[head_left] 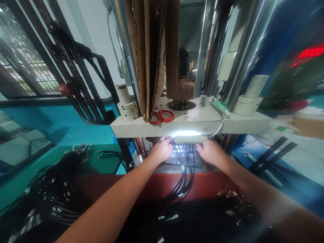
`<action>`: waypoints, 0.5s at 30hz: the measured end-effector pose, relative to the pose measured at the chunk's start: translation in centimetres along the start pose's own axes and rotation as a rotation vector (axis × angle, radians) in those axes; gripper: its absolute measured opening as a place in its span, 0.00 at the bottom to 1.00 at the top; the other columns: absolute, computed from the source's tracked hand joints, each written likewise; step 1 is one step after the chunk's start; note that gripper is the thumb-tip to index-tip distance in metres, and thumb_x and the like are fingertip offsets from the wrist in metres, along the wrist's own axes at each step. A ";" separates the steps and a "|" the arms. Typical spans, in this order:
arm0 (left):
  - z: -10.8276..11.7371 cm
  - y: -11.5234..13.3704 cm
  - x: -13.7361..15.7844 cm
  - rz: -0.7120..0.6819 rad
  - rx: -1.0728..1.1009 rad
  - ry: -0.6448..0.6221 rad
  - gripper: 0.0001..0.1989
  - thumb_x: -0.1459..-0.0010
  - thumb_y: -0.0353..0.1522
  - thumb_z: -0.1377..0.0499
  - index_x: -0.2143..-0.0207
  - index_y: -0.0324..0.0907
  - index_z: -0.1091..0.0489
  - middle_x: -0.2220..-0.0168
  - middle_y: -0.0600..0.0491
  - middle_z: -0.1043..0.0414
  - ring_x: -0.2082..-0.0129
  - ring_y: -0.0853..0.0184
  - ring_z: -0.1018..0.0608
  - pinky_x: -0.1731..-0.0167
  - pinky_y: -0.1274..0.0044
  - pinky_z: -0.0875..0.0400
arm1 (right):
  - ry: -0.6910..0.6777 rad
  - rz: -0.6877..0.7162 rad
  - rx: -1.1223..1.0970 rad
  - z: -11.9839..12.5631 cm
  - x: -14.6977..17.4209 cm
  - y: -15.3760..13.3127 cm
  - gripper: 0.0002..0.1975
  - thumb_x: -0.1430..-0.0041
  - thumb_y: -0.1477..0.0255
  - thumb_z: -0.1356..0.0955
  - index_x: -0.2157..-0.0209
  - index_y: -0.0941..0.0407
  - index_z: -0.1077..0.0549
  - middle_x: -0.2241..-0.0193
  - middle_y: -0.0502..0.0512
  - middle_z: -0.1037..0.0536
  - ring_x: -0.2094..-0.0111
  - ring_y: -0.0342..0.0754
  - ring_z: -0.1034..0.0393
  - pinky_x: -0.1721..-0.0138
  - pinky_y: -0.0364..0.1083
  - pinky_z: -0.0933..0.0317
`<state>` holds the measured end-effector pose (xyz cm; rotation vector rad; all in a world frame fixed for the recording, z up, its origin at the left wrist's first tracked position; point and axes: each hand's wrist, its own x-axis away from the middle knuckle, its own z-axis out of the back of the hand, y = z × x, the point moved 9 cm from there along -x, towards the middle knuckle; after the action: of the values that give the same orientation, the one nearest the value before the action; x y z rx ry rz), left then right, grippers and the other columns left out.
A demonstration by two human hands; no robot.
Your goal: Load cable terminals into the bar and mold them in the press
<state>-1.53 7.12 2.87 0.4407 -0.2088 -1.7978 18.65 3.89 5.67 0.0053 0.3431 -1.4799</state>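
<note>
The left hand [163, 149] and the right hand [210, 152] are well apart, both under the near edge of the cream machine plate [189, 125]. Their fingers are partly hidden, so one cannot tell whether either is clamped on something. The black cables [186, 173] are between the hands and hang in a bundle toward the near side, over the red surface [157, 185]. A lit lamp [191, 138] is just above them. On the plate, at left, lie red-handled scissors [165, 116].

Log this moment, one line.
left hand: left of lamp, grip unclear | right hand: right of lamp, grip unclear | black cables: between hands | red-handled scissors: atop white plate
</note>
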 end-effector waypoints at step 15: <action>2.1 4.3 2.1 -0.193 -0.126 0.143 0.17 0.41 0.30 0.51 0.51 0.42 0.32 0.48 0.47 0.32 0.48 0.59 0.31 0.46 0.67 0.38 | 0.015 -0.140 -0.016 -0.6 -0.2 0.0 0.19 0.40 0.62 0.39 0.58 0.59 0.24 0.59 0.66 0.23 0.55 0.57 0.29 0.57 0.50 0.38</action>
<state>1.03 3.79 6.02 0.5107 0.0483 -1.9465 18.49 4.21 5.10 -0.0208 0.3742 -1.6164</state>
